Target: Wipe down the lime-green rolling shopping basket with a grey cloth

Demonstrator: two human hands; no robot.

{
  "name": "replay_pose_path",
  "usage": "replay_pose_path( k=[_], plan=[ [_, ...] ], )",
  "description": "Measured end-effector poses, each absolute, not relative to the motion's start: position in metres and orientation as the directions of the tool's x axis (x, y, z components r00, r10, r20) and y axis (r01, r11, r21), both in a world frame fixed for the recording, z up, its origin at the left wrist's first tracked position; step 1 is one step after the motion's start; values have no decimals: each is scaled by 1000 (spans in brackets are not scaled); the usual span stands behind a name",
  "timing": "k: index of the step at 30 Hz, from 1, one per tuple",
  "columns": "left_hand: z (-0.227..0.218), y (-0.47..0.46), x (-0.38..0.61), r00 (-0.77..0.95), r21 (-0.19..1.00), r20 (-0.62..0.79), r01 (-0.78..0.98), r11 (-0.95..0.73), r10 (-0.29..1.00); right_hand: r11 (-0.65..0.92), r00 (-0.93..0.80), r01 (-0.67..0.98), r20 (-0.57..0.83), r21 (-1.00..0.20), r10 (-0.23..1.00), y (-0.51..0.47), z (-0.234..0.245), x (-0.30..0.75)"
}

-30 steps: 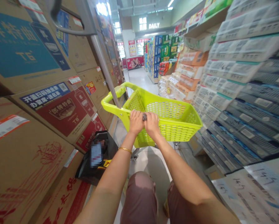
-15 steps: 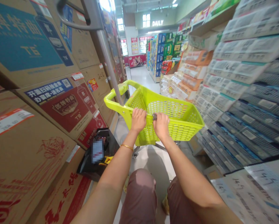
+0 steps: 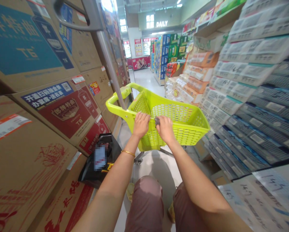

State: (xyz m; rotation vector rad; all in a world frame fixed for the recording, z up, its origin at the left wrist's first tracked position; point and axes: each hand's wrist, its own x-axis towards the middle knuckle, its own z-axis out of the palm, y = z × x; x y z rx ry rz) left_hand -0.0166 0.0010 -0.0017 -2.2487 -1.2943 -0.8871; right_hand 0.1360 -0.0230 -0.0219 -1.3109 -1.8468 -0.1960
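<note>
A lime-green shopping cart with a mesh basket stands in the aisle just ahead of me, and nothing shows inside it. My left hand is wrapped round the cart's near rim. My right hand grips the same rim right beside it, with a small dark object showing between the two hands. A gold bangle sits on my left wrist. My knees in brownish trousers fill the bottom of the view.
Stacked cardboard cartons wall the left side, with a metal pole and a black bag on the floor at their foot. Shelves of packaged tissue line the right. The tiled aisle runs ahead to further displays.
My hands moved slightly apart on the rim and the cart shifted a little forward and to the right. Both hands kept their hold.
</note>
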Motion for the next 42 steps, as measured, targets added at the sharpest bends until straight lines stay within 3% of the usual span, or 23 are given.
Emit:
replay_pose_path(
  k=[9,16,25,35,42],
  plan=[
    [-11,-15,-22,374,23,723,827,-562,581,414,-29,831,715,-371,699,-24,-29,136],
    [-75,-50,-17,107,217,747,894,-392,656,438,-28,815,729,-379,684,-27,-31,133],
    [-117,-53,-5,43,312,648,896,-317,760,468,-48,803,742,-370,668,-29,-34,132],
    [-116,-40,3,22,254,591,944,-212,806,497,-71,786,744,-368,664,-30,-37,133],
    [-117,-33,-10,116,224,617,922,-316,778,570,-221,796,781,-202,585,-34,-46,117]
  ],
)
